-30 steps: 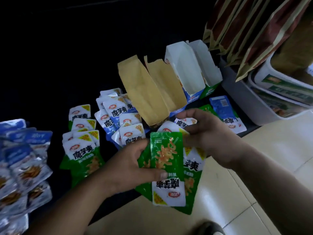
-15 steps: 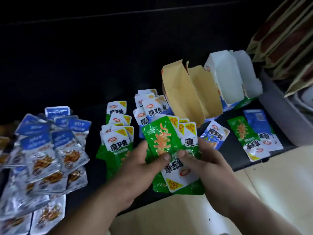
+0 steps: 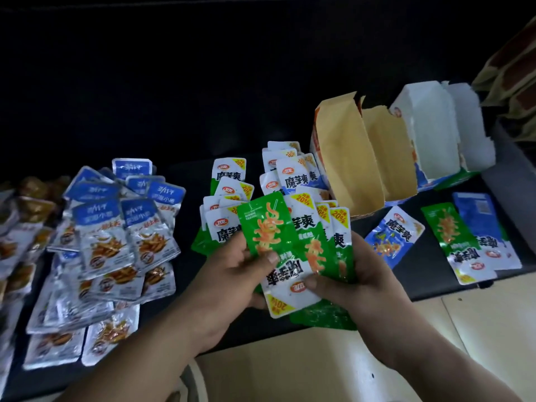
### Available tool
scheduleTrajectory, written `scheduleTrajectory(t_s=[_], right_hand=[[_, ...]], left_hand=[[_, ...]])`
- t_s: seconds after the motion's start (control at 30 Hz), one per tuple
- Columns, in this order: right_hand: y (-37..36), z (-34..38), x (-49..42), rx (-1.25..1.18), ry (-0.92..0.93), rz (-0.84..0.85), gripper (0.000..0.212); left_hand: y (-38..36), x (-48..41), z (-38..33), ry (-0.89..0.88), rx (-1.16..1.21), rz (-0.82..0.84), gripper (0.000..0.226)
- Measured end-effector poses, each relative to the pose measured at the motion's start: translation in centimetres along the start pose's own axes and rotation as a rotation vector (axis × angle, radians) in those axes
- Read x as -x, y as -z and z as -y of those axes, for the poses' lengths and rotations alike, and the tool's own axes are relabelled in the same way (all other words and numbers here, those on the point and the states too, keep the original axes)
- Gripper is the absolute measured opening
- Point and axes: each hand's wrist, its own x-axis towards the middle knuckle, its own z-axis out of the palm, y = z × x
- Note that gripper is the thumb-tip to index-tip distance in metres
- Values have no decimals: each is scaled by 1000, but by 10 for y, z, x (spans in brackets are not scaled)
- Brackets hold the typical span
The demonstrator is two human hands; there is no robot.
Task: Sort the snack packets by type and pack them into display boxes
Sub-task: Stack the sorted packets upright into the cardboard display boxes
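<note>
Step, as it reads: the types are mostly laid out, and the person is collating one type by hand before boxing.

The dark table (image 3: 429, 274) carries the groups: silver-blue pile (image 3: 110, 242) at left, green pile (image 3: 223, 204) in the centre, blue-white pile (image 3: 290, 172) just right of it and further back. Two display boxes, the brown-lined box (image 3: 348, 169) and the white-lined box (image 3: 429, 146), stand open at back right, side by side. Their contents can't be seen. Three loose packets (image 3: 452, 239) lie flat to the right of the hands, near the boxes, types mixed.

The green stack (image 3: 319, 248) is held fanned above the table's near edge, between both hands, in front of the green pile and short of the boxes.
- Left hand (image 3: 229, 282) grips it from the left, fingers curled under, thumb on top.
- Right hand (image 3: 371, 277) grips it from the right, fingers behind, thumb on the white end of the top packet (image 3: 269, 224).
- The top packet is reversed against the rest of the fan: its white print end points at the person, while the others point away.

Next move, likely: turn that packet end for end, square the fan, then carry it to a box. That means easing one grip without spilling the fan. The foil looks slick, so slippage is the risk. Which box takes green is uncertain, though green print shows at the base of the white-lined box.
</note>
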Motion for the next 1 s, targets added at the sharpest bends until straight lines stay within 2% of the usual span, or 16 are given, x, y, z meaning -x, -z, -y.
scheduleTrajectory(t_s=[0.1,0.27,0.37,0.43,0.6,0.73,0.83,0.9,1.0], right_hand=[[2,-1,-1,61,3,-48,60],[7,-3,-1,151,25,-198,63],[7,-1,-1,290,77,-256,66],[7,1,-1,372,124,-254,69],[18,6,-1,481,194,-265,84],[26,9,-2,511,243,-266,84],[35,12,-4,502,232,-256,80],[34,13,-3,447,219,-176,80],[21,11,2,306,190,-37,75]], left_hand=[[6,1,-1,-9,-50,41,21],[27,-6,-9,-45,-113,-114,21],[34,-4,-16,-81,-333,7,52],[33,-1,-23,-116,-452,67,62],[37,-3,-49,-259,-425,-60,40],[31,-3,-55,-264,-390,18,21],[28,-7,-54,-241,-468,125,30],[22,-9,-52,-237,-541,194,34],[7,-16,-45,-275,-437,126,36]])
